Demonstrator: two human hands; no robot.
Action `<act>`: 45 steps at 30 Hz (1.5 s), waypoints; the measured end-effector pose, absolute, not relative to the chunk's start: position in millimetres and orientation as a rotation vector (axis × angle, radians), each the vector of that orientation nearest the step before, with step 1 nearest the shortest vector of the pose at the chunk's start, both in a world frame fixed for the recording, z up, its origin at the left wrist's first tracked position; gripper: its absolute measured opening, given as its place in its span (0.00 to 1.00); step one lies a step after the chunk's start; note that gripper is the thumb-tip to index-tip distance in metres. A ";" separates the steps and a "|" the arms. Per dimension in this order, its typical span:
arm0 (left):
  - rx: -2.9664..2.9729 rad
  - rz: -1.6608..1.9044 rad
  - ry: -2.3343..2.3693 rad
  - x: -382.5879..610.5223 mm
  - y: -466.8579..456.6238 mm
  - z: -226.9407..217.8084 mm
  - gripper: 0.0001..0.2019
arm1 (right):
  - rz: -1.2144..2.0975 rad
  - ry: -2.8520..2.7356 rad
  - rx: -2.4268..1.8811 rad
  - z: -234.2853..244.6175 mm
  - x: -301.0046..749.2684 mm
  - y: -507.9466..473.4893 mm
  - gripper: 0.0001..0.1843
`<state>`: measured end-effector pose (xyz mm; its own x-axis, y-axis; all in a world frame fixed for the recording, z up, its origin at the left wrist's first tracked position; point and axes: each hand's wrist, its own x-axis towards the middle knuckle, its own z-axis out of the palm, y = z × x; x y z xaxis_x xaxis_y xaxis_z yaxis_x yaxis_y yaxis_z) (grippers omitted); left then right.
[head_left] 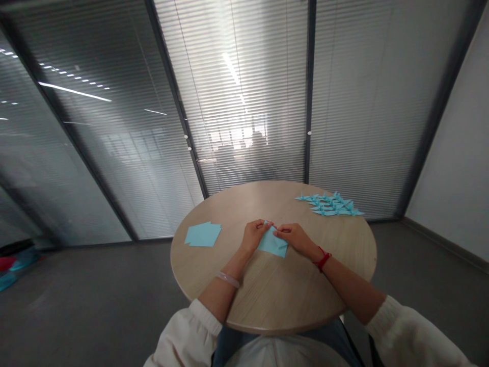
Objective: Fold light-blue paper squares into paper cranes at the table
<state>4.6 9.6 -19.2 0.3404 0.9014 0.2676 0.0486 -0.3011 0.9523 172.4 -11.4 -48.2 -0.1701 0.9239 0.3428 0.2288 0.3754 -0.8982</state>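
Over the round wooden table (267, 298), left hand (254, 235) and right hand (294, 238) pinched on folded blue paper (272, 243).

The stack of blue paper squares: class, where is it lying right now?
In the head view, the stack of blue paper squares lies on the left side of the round wooden table, just left of the person's left hand, not touching it.

Your table (275, 300): round, pale wood-grain
Your left: loose square sheets of light-blue paper (203, 234)
Your far right: cluster of folded blue paper cranes (329, 205)
Directly before you: folded blue sheet (272, 243)
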 end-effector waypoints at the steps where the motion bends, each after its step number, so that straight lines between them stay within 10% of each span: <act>1: 1.654 1.115 0.869 4.3 10.5 -19.7 0.21 | 0.883 -1.645 -1.040 -47.7 172.2 -12.0 0.22; 45: 1.748 1.139 0.885 3.1 14.1 -23.5 0.20 | 0.860 -1.715 -1.069 -41.1 173.0 -16.2 0.21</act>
<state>3.1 14.1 -23.5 0.3349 0.8802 0.3362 0.1085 -0.3905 0.9142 173.0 -16.2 -41.1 -0.2094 0.9201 0.3310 0.2852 0.3813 -0.8794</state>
